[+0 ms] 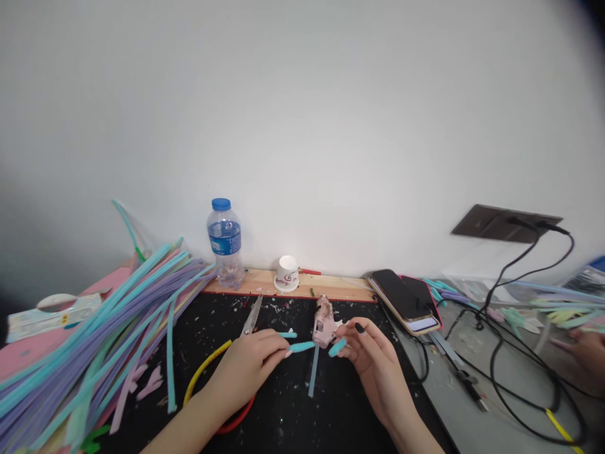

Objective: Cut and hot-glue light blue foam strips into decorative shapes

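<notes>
My left hand [258,362] is closed, thumb and fingers pinching the end of a turquoise pipe cleaner piece [301,347] that points right. Another turquoise piece [287,335] shows just beyond its fingers. My right hand [371,353] is raised, with thumb and fingers pinched on a short, fuzzy turquoise pipe cleaner piece [337,347]. Between the hands lies a pink glue gun [323,325], a pale blue glue stick [313,372] poking out toward me. Scissors [253,315] lie by my left hand, blade away from me; a yellow loop and a red loop show around my forearm.
Left, a big pile of pastel pipe cleaners [123,315] covers the table. At the wall stand a water bottle [225,243] and a paper cup [287,274]. Phones [401,293] and black cables [496,353] lie right. Another person's hand [588,350] is at the far right.
</notes>
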Motion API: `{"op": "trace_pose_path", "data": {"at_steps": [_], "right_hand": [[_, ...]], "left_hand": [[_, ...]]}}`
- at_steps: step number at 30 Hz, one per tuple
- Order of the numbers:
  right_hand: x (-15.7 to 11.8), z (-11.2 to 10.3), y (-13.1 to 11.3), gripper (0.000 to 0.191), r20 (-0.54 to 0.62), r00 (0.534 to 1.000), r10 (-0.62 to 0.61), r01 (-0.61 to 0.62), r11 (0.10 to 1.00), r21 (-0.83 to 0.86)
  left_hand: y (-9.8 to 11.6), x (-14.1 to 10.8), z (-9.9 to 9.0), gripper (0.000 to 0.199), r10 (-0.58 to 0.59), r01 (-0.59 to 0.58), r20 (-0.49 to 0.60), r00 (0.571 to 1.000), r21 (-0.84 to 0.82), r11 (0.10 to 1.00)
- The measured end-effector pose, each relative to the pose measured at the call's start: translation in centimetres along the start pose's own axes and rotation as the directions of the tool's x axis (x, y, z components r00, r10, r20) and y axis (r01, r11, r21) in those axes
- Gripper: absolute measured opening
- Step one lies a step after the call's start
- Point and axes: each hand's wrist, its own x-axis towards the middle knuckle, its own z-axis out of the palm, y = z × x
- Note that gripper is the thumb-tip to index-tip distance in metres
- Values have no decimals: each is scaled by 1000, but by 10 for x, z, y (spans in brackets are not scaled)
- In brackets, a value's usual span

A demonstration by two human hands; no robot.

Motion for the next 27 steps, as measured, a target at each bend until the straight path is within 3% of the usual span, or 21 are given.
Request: {"op": "trace_pose_path", "data": {"at_steps": [7, 12, 15, 20, 23, 27], "right_hand": [[-2, -2, 2, 13, -15, 1000, 9, -9, 1000, 9], [-3, 1, 3, 12, 16, 999, 35, -35, 999, 20], [-6, 6, 5, 14, 87, 995, 46, -49, 998, 33], [-14, 19, 10, 25, 231, 966, 113, -119, 993, 13], [-18, 27, 10, 31, 269, 952, 146, -153, 988, 6], [-19, 30, 9, 35, 291, 945, 149, -161, 987, 20]], "left_hand": [[1, -1, 2, 19, -15, 3, 86, 996, 137, 991], [5, -3, 0, 28, -29, 22, 50, 998, 150, 988], [11, -4, -3, 33, -11, 10, 4, 1000, 104, 995], [17, -7, 0, 22, 29, -29, 4, 1000, -41, 999], [15, -7, 7, 16, 8, -7, 3, 1000, -133, 991], [13, -5, 13, 24, -32, 27, -16, 999, -271, 962]]}}
